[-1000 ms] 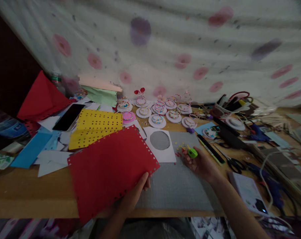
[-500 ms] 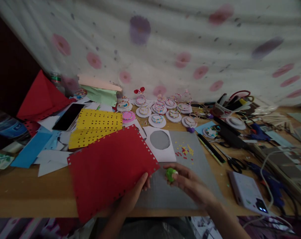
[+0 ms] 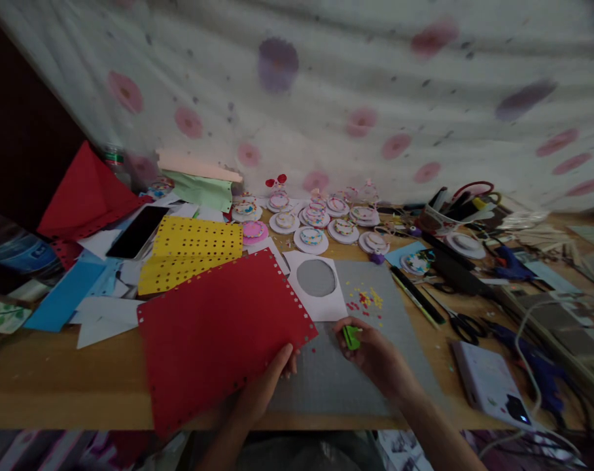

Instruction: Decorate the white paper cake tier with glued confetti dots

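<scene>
My left hand [image 3: 262,389] grips the near right corner of a red paper sheet [image 3: 218,330] with punched holes along its edges. It lies tilted over the wooden table [image 3: 56,386]. My right hand [image 3: 373,353] is closed on a small green hole punch [image 3: 350,337], just right of the sheet's corner, above a grey cutting mat [image 3: 346,379]. A scatter of tiny coloured paper dots [image 3: 366,299] lies on the mat beyond my right hand.
A white card with an oval cut-out [image 3: 316,281], a yellow punched sheet [image 3: 192,252], blue and white papers, a phone [image 3: 136,230], small decorated round discs [image 3: 311,237], a pen [image 3: 415,294], scissors [image 3: 461,324], a white box [image 3: 488,383] and a cup of tools [image 3: 444,212] crowd the table.
My right hand has carried the green punch from over the coloured dots back toward me and left, close to the red sheet's corner. The left hand and the sheet have barely moved.
</scene>
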### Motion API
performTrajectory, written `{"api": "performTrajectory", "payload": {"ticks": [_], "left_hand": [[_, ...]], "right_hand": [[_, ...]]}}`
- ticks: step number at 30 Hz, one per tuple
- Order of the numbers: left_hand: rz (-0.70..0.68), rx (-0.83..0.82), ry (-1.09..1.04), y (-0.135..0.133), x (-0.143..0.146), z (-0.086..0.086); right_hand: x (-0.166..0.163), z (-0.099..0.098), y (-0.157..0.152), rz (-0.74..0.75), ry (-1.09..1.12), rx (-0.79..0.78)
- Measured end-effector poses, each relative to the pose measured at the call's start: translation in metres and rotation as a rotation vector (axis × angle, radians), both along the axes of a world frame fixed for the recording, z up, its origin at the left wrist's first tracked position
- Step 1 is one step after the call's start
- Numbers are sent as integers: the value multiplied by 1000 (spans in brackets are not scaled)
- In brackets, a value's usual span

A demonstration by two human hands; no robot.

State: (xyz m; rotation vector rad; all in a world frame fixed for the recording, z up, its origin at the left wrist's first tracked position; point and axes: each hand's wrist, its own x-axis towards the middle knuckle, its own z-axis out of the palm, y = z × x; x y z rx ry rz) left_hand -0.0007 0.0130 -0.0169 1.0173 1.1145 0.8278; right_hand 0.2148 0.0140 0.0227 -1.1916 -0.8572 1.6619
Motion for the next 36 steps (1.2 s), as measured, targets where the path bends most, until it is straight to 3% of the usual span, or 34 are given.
{"api": "performTrajectory", "payload": {"ticks": [3, 6, 10, 13, 18, 21, 23, 28, 33, 36], "left_hand": [[3, -4, 17, -1, -1, -1], [20, -5, 31, -2, -3, -3], [25, 8, 20, -3, -4, -6], [19, 6, 11, -3, -3, -8], [38, 0, 6, -2, -2, -5], [40, -7, 9, -2, -2, -3], [45, -6, 14, -1, -1, -3], [44, 0, 30, -1, -3, -4], [8, -3, 73, -3, -3, 0], [-31, -19, 103, -8, 3, 8]], "right_hand": [[-3, -3, -10, 8, -515, 301], [-16, -4, -29, 217, -860, 669], [-30, -5, -48, 506, -1129, 834], [-20, -13, -48, 460, -1227, 842], [35, -37, -32, 170, -1324, 786], [58, -41, -28, 19, -1351, 699], [59, -38, -32, -3, -1279, 671], [37, -30, -39, 188, -910, 581], [38, -20, -26, -102, -832, 453], [25, -5, -25, -118, -664, 325]]}}
